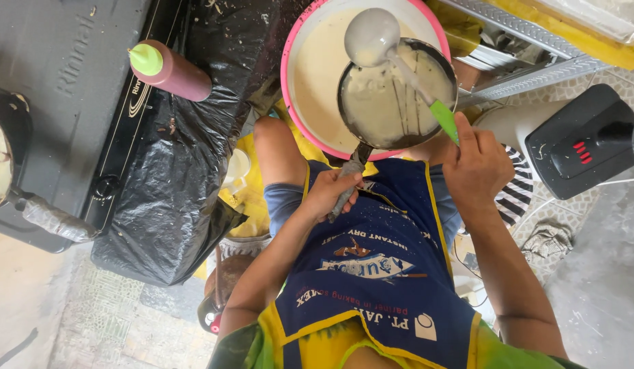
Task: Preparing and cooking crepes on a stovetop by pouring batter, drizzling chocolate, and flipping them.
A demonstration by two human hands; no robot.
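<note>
Both hands hold pan (397,96) and ladle (392,55) over the basin's rim (287,61).

Small food-stall kitchen: gas stove (64,102), batter basin (310,82), sauce bottle (173,72), floor-level prep.

above the left hand (334,191), a black pan (396,94) holds cream batter over a pink-rimmed basin (289,55). the right hand (477,164) grips a green-handled ladle (399,58). left of the hands stands a maroon, lime-capped bottle (170,68). the apron (375,273) is blue, yellow-edged.
</note>
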